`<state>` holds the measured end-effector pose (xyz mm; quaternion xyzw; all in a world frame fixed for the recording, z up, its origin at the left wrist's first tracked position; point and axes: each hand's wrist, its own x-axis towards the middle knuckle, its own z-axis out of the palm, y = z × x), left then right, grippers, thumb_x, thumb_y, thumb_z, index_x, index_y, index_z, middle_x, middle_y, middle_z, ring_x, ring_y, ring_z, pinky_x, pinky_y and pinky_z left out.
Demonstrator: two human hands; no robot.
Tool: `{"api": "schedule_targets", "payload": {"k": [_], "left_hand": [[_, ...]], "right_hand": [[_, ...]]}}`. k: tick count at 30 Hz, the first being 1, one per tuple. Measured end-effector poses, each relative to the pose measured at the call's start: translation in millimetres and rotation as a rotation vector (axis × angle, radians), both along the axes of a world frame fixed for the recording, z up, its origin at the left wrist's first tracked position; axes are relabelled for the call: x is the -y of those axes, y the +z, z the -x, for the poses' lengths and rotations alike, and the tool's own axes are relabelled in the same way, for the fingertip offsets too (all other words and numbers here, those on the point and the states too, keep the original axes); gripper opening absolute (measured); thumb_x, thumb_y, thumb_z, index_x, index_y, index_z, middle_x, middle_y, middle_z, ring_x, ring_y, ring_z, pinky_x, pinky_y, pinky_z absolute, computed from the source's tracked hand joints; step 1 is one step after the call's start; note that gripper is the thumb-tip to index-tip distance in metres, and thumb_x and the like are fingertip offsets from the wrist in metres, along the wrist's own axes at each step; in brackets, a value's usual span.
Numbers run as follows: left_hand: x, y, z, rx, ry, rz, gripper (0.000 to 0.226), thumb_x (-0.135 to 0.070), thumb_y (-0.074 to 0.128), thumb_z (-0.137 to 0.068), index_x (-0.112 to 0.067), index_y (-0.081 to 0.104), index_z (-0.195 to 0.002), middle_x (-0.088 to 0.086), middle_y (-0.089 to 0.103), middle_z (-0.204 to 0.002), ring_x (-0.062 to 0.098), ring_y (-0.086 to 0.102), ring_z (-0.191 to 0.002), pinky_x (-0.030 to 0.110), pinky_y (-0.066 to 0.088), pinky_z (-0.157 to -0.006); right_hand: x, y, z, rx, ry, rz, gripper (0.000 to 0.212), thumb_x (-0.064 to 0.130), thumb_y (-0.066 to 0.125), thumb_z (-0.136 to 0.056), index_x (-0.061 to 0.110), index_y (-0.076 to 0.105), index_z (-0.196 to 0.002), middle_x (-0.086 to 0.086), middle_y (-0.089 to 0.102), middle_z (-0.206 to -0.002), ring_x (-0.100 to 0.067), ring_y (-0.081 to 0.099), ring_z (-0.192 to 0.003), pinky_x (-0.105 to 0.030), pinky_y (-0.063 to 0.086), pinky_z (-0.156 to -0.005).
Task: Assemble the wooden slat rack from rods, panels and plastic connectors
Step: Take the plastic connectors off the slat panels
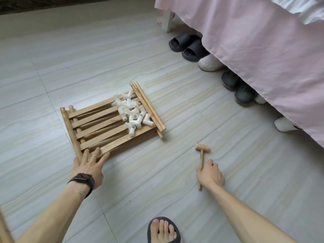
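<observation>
Under my left hand (88,165): slat panels (105,125), pale matt bare wood. On them, connectors (133,114), smooth white plastic. Beside them, mallet (202,155), same raw wood.

Centre of frame: one stack of wooden slat panels (98,127), panel count not determinable. White plastic connectors (132,113): one heap, well over a dozen, exact figure unclear. Wooden mallets (202,155): one. Hands: two. Black slippers (185,46), upper right: two.
</observation>
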<state>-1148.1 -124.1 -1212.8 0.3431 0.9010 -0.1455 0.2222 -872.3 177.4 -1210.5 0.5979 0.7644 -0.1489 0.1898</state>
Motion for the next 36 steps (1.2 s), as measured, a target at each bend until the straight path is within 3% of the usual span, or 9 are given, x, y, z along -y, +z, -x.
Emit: {"api": "schedule_targets", "payload": {"k": [4,8,11,14,17,20,26,32,36], "left_hand": [[-3,-2,-3,0.054,0.085,-0.054,0.083,-0.026,0.050,-0.090,-0.045,0.001,-0.155,0.001,0.002,-0.167,0.036,0.006,-0.149,0.055,0.026,-0.113],[-12,1,-2,0.121,0.242,-0.150,0.091,-0.024,0.049,-0.091,-0.044,-0.015,-0.153,0.001,0.009,-0.166,0.030,0.008,-0.151,0.054,0.028,-0.113],[-5,2,-2,0.131,0.275,-0.132,0.086,-0.027,0.050,-0.092,-0.035,-0.007,-0.157,-0.003,0.009,-0.165,0.023,0.005,-0.152,0.056,0.031,-0.112],[8,5,3,0.197,0.332,-0.155,0.082,-0.028,0.052,-0.089,-0.034,0.006,-0.156,-0.001,0.013,-0.163,0.022,0.010,-0.150,0.053,0.035,-0.110],[22,8,3,0.224,0.320,-0.178,0.081,-0.028,0.053,-0.087,-0.033,0.010,-0.156,0.000,0.018,-0.161,0.021,0.015,-0.149,0.048,0.036,-0.112],[39,7,-3,0.222,0.345,-0.217,0.082,-0.028,0.054,-0.085,-0.032,0.013,-0.156,-0.001,0.022,-0.156,0.020,0.019,-0.147,0.039,0.037,-0.111],[76,3,-11,0.245,0.302,-0.224,0.078,-0.029,0.053,-0.084,-0.041,0.018,-0.153,-0.004,0.026,-0.154,0.020,0.031,-0.141,0.038,0.035,-0.112],[42,22,-23,0.023,0.335,-0.225,0.050,-0.031,0.047,-0.089,-0.026,0.039,-0.139,0.004,0.039,-0.149,0.025,0.038,-0.135,0.040,0.042,-0.103],[-26,34,-19,0.031,0.263,-0.481,0.072,-0.045,0.058,-0.088,-0.037,0.019,-0.148,0.007,0.014,-0.162,0.032,0.042,-0.131,0.045,0.048,-0.098]], "right_hand": [[9,-2,18,-0.127,0.154,-0.049,0.044,0.033,0.052,-0.096,0.012,0.043,-0.134,-0.010,0.041,-0.139,-0.031,0.048,-0.126,-0.040,0.046,-0.094],[23,-1,72,-0.364,0.343,-0.045,0.047,0.036,0.056,-0.095,0.015,0.046,-0.137,-0.005,0.041,-0.143,-0.027,0.040,-0.132,-0.039,0.034,-0.106],[29,2,127,-0.500,0.434,0.071,0.059,0.041,0.050,-0.099,0.018,0.034,-0.151,-0.008,0.029,-0.158,-0.030,0.032,-0.141,-0.039,0.030,-0.114],[25,1,172,-0.454,0.475,0.201,0.063,0.042,0.037,-0.106,0.023,0.015,-0.162,-0.007,0.009,-0.170,-0.029,0.012,-0.154,-0.041,0.013,-0.123],[25,-5,177,-0.404,0.488,0.148,0.049,0.033,0.036,-0.108,0.017,0.038,-0.154,-0.011,0.022,-0.163,-0.036,0.032,-0.144,-0.040,0.027,-0.116],[40,-11,151,-0.495,0.447,0.109,0.030,0.025,0.045,-0.105,0.011,0.062,-0.126,-0.010,0.039,-0.143,-0.037,0.056,-0.117,-0.040,0.044,-0.099],[70,-14,99,-0.531,0.414,0.147,0.012,0.030,0.057,-0.099,0.024,0.063,-0.107,0.001,0.047,-0.125,-0.027,0.063,-0.102,-0.035,0.050,-0.081],[92,-1,97,-0.584,0.425,-0.025,0.030,0.040,0.066,-0.091,0.018,0.059,-0.110,-0.003,0.051,-0.112,-0.030,0.049,-0.110,-0.040,0.046,-0.087],[90,18,145,-0.611,0.626,0.010,0.064,0.045,0.071,-0.085,0.022,0.048,-0.140,-0.006,0.045,-0.137,-0.030,0.043,-0.122,-0.042,0.044,-0.100]]}}
